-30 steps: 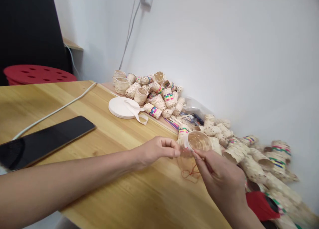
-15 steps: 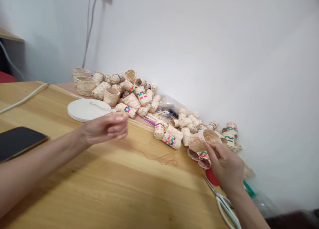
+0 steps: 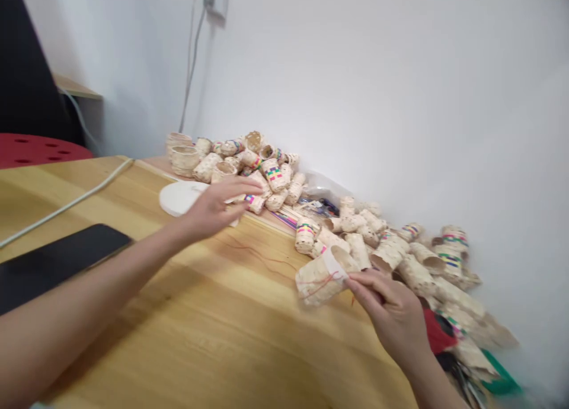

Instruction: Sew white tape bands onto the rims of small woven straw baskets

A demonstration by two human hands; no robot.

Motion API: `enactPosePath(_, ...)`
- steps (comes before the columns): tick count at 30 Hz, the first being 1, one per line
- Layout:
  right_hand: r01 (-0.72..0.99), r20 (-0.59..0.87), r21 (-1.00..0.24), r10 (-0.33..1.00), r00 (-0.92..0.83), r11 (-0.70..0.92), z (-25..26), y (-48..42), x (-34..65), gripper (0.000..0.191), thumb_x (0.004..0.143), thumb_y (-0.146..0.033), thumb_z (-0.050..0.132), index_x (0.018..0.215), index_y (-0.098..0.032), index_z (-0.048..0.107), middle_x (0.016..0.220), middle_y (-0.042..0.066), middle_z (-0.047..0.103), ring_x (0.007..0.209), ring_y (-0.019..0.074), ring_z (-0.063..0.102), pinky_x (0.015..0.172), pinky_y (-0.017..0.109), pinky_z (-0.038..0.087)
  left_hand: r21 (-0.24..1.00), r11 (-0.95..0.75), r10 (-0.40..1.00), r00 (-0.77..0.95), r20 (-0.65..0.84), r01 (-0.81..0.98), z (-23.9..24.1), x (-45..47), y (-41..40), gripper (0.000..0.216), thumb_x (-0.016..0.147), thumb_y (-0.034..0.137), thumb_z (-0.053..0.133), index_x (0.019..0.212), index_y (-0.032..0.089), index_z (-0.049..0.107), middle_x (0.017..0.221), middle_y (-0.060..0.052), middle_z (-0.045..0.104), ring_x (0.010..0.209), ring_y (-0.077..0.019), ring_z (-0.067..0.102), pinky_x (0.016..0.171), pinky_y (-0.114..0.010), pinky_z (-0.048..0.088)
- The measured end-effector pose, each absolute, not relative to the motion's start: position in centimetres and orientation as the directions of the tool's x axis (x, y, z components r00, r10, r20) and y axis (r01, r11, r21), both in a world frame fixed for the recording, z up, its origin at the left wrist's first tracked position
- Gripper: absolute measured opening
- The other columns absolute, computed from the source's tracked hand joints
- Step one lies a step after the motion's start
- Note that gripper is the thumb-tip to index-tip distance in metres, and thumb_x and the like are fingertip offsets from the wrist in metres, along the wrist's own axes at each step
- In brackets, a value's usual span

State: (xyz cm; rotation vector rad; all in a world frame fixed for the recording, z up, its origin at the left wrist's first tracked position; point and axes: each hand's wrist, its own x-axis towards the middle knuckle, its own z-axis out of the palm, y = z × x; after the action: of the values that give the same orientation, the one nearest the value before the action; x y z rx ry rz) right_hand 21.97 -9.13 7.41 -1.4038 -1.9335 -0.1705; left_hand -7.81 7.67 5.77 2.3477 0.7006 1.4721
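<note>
My right hand (image 3: 391, 308) pinches the rim of a small woven bamboo basket (image 3: 317, 281), which is tilted with its mouth up and to the right. A white band runs along its rim, and red thread (image 3: 322, 284) hangs about it and trails left across the table. My left hand (image 3: 217, 210) is open, fingers stretched out to the right, just beside a flat white roll of tape (image 3: 180, 197). A short white strip shows under those fingers; whether they touch it I cannot tell.
Many small woven baskets (image 3: 275, 175) lie heaped along the wall, some with coloured bands. A black phone (image 3: 62, 264) and a white cable (image 3: 71, 201) are at left. A red stool (image 3: 40, 151) stands beyond the table (image 3: 213, 332). Scissors (image 3: 466, 385) show partly at lower right.
My left hand has gone from closed to open, near the white roll. My right hand has brought the basket away from the heap and turned it. The view has shifted too.
</note>
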Motion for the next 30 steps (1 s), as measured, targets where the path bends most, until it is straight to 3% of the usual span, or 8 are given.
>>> enactPosePath(4, 0.768, 0.561, -0.308, 0.759, -0.329, 0.561, 6.9, -8.2, 18.6, 0.013, 0.087, -0.020, 0.059, 0.082, -0.021, 0.070, 0.066, -0.002, 0.067, 0.057, 0.0104, 0.060, 0.052, 0.018, 0.043, 0.462, -0.879, 0.313, 0.591, 0.743, -0.116, 6.5, -4.4, 2.6, 0.024, 0.088, 0.016, 0.057, 0.110, 0.017, 0.067, 0.112, -0.008, 0.069, 0.104, -0.0152, 0.063, 0.092, -0.024, 0.046)
enactPosePath(10, 0.690, 0.521, -0.333, 0.735, -0.433, 0.643, 6.5, -7.8, 17.1, 0.012, 0.087, -0.018, 0.059, 0.083, -0.020, 0.071, 0.059, -0.002, 0.060, 0.051, 0.0094, 0.055, 0.048, 0.018, 0.038, 0.634, -0.750, 0.286, 0.773, 0.566, -0.187, 4.7, -3.6, 2.0, 0.017, 0.087, 0.019, 0.060, 0.100, 0.015, 0.070, 0.100, -0.009, 0.072, 0.094, -0.0162, 0.065, 0.083, -0.022, 0.048)
enactPosePath(13, 0.690, 0.456, -0.402, 0.785, -0.419, 0.602, 6.2, -7.6, 17.4, 0.014, 0.088, -0.023, 0.060, 0.083, -0.021, 0.073, 0.058, -0.002, 0.060, 0.050, 0.0097, 0.053, 0.048, 0.019, 0.038, 0.681, -0.711, 0.263, 0.832, 0.489, -0.175, 4.4, -3.7, 2.4, 0.014, 0.087, 0.018, 0.059, 0.090, 0.013, 0.071, 0.085, -0.008, 0.070, 0.080, -0.0140, 0.064, 0.074, -0.021, 0.047)
enactPosePath(20, 0.680, 0.159, -0.669, 0.951, -0.266, 0.301, 6.4, -7.9, 18.0, 0.033, 0.090, -0.042, 0.054, 0.074, -0.019, 0.071, 0.059, -0.001, 0.060, 0.053, 0.0112, 0.050, 0.048, 0.022, 0.035, 0.705, -0.675, 0.202, 0.865, 0.459, -0.217, 4.4, -3.0, 1.6, 0.012, 0.086, 0.015, 0.060, 0.092, 0.015, 0.070, 0.088, -0.008, 0.068, 0.081, -0.0137, 0.059, 0.074, -0.021, 0.044)
enactPosePath(23, 0.815, 0.253, -0.490, 0.945, -0.205, 0.308, 6.5, -7.9, 17.7, 0.036, 0.092, -0.040, 0.049, 0.069, -0.019, 0.066, 0.055, -0.002, 0.056, 0.051, 0.0113, 0.049, 0.048, 0.023, 0.034, 0.715, -0.664, 0.216, 0.859, 0.463, -0.218, 4.2, -2.9, 1.7, 0.012, 0.086, 0.015, 0.059, 0.092, 0.015, 0.070, 0.087, -0.007, 0.067, 0.080, -0.0135, 0.058, 0.073, -0.021, 0.043)
enactPosePath(26, 0.943, 0.477, -0.127, 0.852, -0.215, 0.309, 6.3, -7.5, 19.2, 0.034, 0.093, -0.039, 0.045, 0.071, -0.020, 0.064, 0.063, 0.001, 0.062, 0.059, 0.0138, 0.056, 0.055, 0.025, 0.037, 0.748, -0.627, 0.214, 0.875, 0.434, -0.217, 4.1, -3.1, 2.0, 0.011, 0.085, 0.015, 0.060, 0.088, 0.013, 0.071, 0.083, -0.007, 0.066, 0.079, -0.0132, 0.058, 0.073, -0.020, 0.043)
enactPosePath(28, 0.990, 0.590, 0.045, 0.797, -0.132, 0.131, 6.5, -6.9, 22.1, 0.035, 0.091, -0.044, 0.043, 0.075, -0.021, 0.064, 0.069, 0.004, 0.065, 0.061, 0.0169, 0.058, 0.055, 0.028, 0.036, 0.779, -0.592, 0.211, 0.893, 0.397, -0.207, 4.2, -3.4, 2.2, 0.011, 0.085, 0.017, 0.061, 0.086, 0.013, 0.071, 0.082, -0.007, 0.065, 0.079, -0.0134, 0.058, 0.073, -0.020, 0.043)
enactPosePath(30, 0.987, 0.623, 0.076, 0.780, 0.066, -0.144, 7.1, -6.2, 26.5, 0.036, 0.088, -0.049, 0.043, 0.076, -0.023, 0.065, 0.068, 0.007, 0.065, 0.058, 0.0200, 0.057, 0.051, 0.031, 0.031, 0.806, -0.558, 0.217, 0.903, 0.372, -0.198, 4.4, -3.7, 2.5, 0.012, 0.085, 0.020, 0.061, 0.085, 0.013, 0.071, 0.082, -0.007, 0.064, 0.078, -0.0135, 0.058, 0.072, -0.020, 0.043)
